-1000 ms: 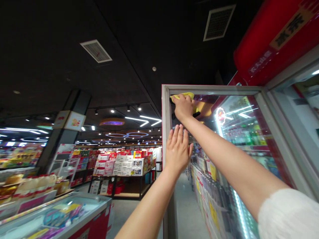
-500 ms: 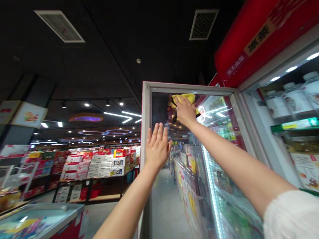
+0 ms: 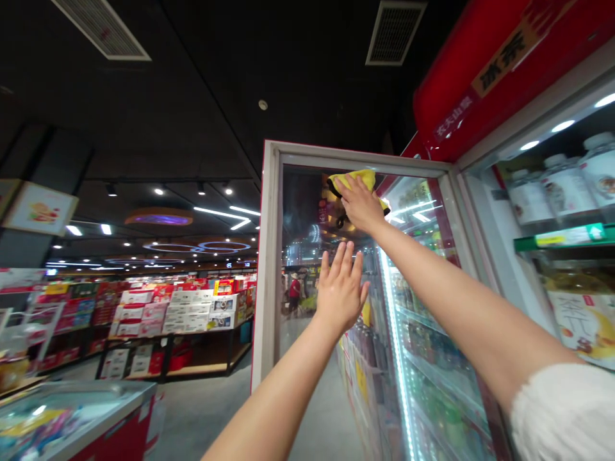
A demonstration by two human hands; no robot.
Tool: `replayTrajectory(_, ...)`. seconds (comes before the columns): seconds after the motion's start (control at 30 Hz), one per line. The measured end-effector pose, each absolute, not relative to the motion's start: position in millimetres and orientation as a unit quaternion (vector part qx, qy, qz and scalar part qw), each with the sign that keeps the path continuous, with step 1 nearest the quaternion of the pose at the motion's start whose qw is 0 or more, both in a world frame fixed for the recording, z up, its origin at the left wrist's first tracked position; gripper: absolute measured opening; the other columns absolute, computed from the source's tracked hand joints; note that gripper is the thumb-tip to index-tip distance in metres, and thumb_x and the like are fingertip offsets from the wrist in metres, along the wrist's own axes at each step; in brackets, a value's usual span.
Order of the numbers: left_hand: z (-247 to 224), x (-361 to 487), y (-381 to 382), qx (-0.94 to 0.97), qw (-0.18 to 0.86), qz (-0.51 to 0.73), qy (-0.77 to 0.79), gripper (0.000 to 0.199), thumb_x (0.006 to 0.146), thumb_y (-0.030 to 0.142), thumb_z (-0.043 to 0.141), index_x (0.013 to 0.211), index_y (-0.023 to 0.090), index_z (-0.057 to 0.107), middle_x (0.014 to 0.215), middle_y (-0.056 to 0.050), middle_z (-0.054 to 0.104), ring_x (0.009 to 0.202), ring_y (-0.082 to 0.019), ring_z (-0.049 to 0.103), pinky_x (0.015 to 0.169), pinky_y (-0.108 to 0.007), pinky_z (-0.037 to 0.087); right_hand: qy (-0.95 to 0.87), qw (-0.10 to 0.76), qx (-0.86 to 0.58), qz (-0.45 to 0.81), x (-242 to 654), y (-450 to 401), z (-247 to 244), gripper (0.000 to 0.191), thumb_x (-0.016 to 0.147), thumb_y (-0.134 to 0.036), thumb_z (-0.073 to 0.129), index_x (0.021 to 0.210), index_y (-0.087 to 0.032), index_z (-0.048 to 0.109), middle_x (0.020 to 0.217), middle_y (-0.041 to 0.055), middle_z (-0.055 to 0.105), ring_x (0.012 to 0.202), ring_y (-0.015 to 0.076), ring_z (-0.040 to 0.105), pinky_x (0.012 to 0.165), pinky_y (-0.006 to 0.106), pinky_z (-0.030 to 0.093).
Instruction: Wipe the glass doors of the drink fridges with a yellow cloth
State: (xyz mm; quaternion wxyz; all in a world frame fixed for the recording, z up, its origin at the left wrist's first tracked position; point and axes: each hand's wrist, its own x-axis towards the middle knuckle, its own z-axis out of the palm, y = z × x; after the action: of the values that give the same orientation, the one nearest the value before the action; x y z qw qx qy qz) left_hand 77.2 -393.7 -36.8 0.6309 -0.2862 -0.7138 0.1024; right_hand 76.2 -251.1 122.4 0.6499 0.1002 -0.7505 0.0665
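Note:
My right hand [image 3: 360, 205] presses a yellow cleaning cloth with dark edging [image 3: 368, 178] against the upper part of a glass fridge door [image 3: 302, 205]. Its fingers lie over the cloth, and a dark loop dangles below. Lower down, my left hand [image 3: 339, 288] is held up with fingers spread and nothing in it. Its palm faces the glass; whether it touches cannot be made out. The door stands open on its hinge side at the right, inside a pale frame [image 3: 268, 256]. Lit shelves and a person in red show in or through the pane.
To the right, the red-topped drinks fridge [image 3: 446, 96] holds large bottles [image 3: 560, 186] on shelves with a green price strip [image 3: 567, 238]. At the lower left stands a chest freezer [image 3: 108, 410]. Stacked boxes [image 3: 187, 310] fill a display table beyond the grey floor [image 3: 202, 403].
My left hand has moved right across the pane and now sits closer below the right hand. The right hand and cloth remain at the top of the glass. The view has shifted slightly.

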Motion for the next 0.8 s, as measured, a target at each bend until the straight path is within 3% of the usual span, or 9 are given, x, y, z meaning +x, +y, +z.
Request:
replayTrajectory(0.13,-46.5,77.6,-365.0,-0.305,0.621,0.092,-0.716,0.063,0.102,0.048,0.045,0.159,0.02,0.038,0.171,-0.011,0.022,0.16,-0.029,0.018,0.129,-0.059,0.018,-0.742,0.661,-0.011,0.108,76.7,-218.4,121.1,0.061,0.104,-0.025,0.032,0.164,-0.023,0.029,0.171,0.0113,0.028,0.156,0.0375,0.025,0.123,0.071,0.016)
replayTrajectory(0.23,-51.7,78.2,-349.5,-0.288,0.617,0.07,-0.729,0.064,0.1,0.049,0.052,0.157,0.023,0.041,0.171,-0.011,0.023,0.159,-0.037,0.017,0.126,-0.068,0.018,-0.748,0.652,-0.048,0.119,75.7,-211.8,103.8,0.062,0.102,-0.024,0.035,0.164,-0.017,0.029,0.169,0.0163,0.03,0.154,0.0387,0.031,0.124,0.066,0.021)
replayTrajectory(0.47,-54.3,77.0,-330.6,-0.254,0.627,0.052,-0.735,0.068,0.089,0.044,0.072,0.151,0.023,0.051,0.168,-0.019,0.028,0.156,-0.048,0.018,0.117,-0.084,0.013,-0.738,0.669,0.044,0.08,66.9,-183.1,98.2,0.061,0.104,-0.026,0.031,0.165,-0.03,0.026,0.171,0.0051,0.029,0.157,0.033,0.026,0.123,0.062,0.029)
replayTrajectory(0.63,-51.8,86.0,-315.9,-0.232,0.634,0.035,-0.737,0.06,0.089,0.038,0.072,0.144,0.018,0.058,0.165,-0.023,0.033,0.153,-0.05,0.024,0.116,-0.083,0.016,-0.725,0.663,-0.071,0.175,67.6,-163.7,96.3,0.064,0.101,-0.021,0.032,0.164,-0.023,0.029,0.168,0.0132,0.034,0.154,0.0364,0.032,0.119,0.063,0.033)
replayTrajectory(0.8,-41.5,94.4,-285.6,-0.224,0.642,0.018,-0.733,0.055,0.091,0.041,0.069,0.14,0.017,0.062,0.162,-0.024,0.038,0.154,-0.047,0.026,0.118,-0.08,0.014,-0.741,0.666,0.053,0.068,70.6,-180.6,107.5,0.066,0.098,-0.014,0.032,0.162,-0.031,0.033,0.171,0.0027,0.029,0.157,0.0292,0.025,0.124,0.056,0.029)
